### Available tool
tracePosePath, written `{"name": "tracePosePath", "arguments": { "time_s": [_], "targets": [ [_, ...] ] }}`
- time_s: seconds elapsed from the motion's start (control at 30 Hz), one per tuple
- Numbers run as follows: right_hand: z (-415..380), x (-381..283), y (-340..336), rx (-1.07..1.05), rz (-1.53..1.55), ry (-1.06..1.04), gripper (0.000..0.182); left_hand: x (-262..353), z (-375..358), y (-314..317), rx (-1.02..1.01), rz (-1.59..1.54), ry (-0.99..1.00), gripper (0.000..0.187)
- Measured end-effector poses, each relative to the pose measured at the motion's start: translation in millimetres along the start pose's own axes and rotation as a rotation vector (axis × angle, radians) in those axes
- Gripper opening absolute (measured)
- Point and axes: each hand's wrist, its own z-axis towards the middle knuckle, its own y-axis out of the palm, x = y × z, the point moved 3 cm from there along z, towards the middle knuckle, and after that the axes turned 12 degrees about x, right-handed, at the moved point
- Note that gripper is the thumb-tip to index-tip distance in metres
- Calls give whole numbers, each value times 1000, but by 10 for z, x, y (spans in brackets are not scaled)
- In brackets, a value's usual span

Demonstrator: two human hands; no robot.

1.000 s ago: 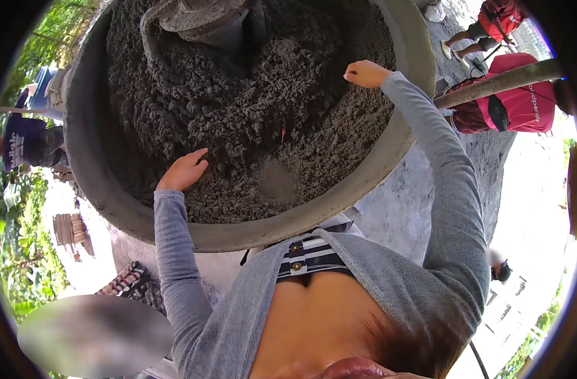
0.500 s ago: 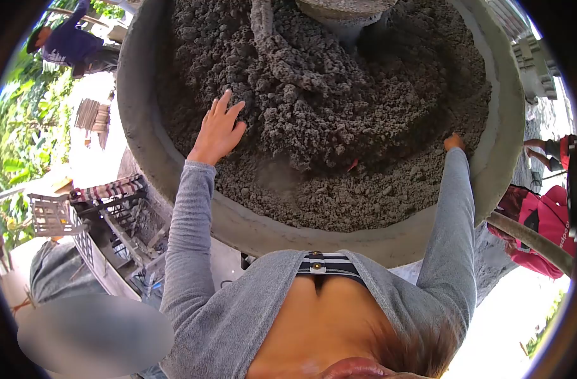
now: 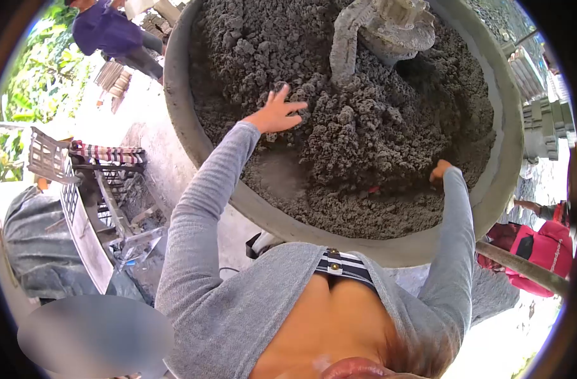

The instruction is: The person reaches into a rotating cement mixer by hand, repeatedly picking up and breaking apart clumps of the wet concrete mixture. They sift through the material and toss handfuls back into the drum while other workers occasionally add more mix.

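A wide round mixer pan [image 3: 178, 82] holds dark grey, crumbly concrete mix [image 3: 364, 136]. Over the left part of the mix, my left hand [image 3: 277, 115] is open with its fingers spread, holding nothing. My right hand [image 3: 440, 170] is low at the right side of the pan, its fingers curled down by the mix; whatever they may hold is hidden. Between the hands a small red scrap [image 3: 373, 189] lies in the mix. A mix-caked mixing arm [image 3: 346, 54] reaches down from the central hub [image 3: 399, 31].
At upper left a person in a purple shirt [image 3: 108, 28] bends near stacked slabs [image 3: 113, 79]. A plastic crate [image 3: 48, 155] and a dark tarp [image 3: 36, 240] are at left. On the right are a person in a pink top [image 3: 541, 256], a pole [image 3: 522, 268] and stacked blocks [image 3: 541, 129].
My view has shifted, showing more of the hub and mixing arm. My left hand has moved right over the mix, still spread. My right hand sits slightly lower and further left, fingers still curled.
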Motion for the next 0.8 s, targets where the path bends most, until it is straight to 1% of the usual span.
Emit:
{"name": "tracePosePath", "arguments": {
  "time_s": [0.07, 0.1, 0.17, 0.23, 0.3, 0.33, 0.37, 0.4, 0.43, 0.47, 0.53, 0.57, 0.6, 0.63, 0.67, 0.7, 0.73, 0.77, 0.8],
  "targets": [
    [-339, -400, -283, -42, -215, -135, 64, 95, -135, 181, -221, 72, -14, 56],
    [-453, -523, -379, -41, -214, -127, 64, 109, -183, 290, -236, 137, 52, 61],
    [-706, -774, -560, -41, -331, -186, 60, 264, -284, 357, -174, 227, 61, 62],
    [-1222, -1058, -818, -2, -193, -332, 54, 334, -359, 513, -89, 300, 90, 60],
    [-1451, -1281, -872, 118, 86, -635, 48, 436, -473, 579, -92, 353, 131, 59],
    [-1581, -1388, -861, 239, 277, -798, 40, 471, -555, 631, -97, 405, 159, 59],
    [-1769, -1550, -902, 293, 340, -876, 43, 528, -657, 640, -85, 445, 207, 58],
    [-2169, -1709, -1042, 113, 580, -616, 43, 587, -753, 620, -95, 439, 218, 58],
    [-2029, -1672, -920, 280, 435, -790, 45, 626, -807, 558, -67, 491, 256, 58],
    [-2089, -1724, -912, 279, 436, -783, 45, 651, -852, 562, -38, 543, 293, 57],
    [-2336, -2002, -982, 319, 389, -799, 53, 627, -829, 618, 8, 528, 344, 53],
    [-2415, -2058, -929, 320, 393, -792, 53, 623, -848, 640, 44, 505, 430, 53],
    [-2506, -2094, -869, 350, 363, -843, 54, 644, -878, 680, 80, 482, 515, 52],
    [-2592, -2134, -816, 380, 330, -896, 54, 664, -954, 727, 209, 480, 599, 41],
    [-2702, -2194, -795, 380, 333, -894, 54, 654, -998, 733, 206, 480, 602, 41],
    [-2807, -2198, -745, 378, 333, -916, 55, 696, -1039, 778, 240, 445, 659, 36],
    [-2915, -2203, -711, 379, 333, -938, 56, 736, -1072, 810, 275, 409, 719, 34],
    [-3017, -2206, -684, 414, 331, -964, 57, 770, -1090, 828, 267, 409, 725, 34],
    [-3060, -2185, -600, 413, 338, -954, 57, 826, -1127, 842, 306, 378, 782, 35]
  ]
}}
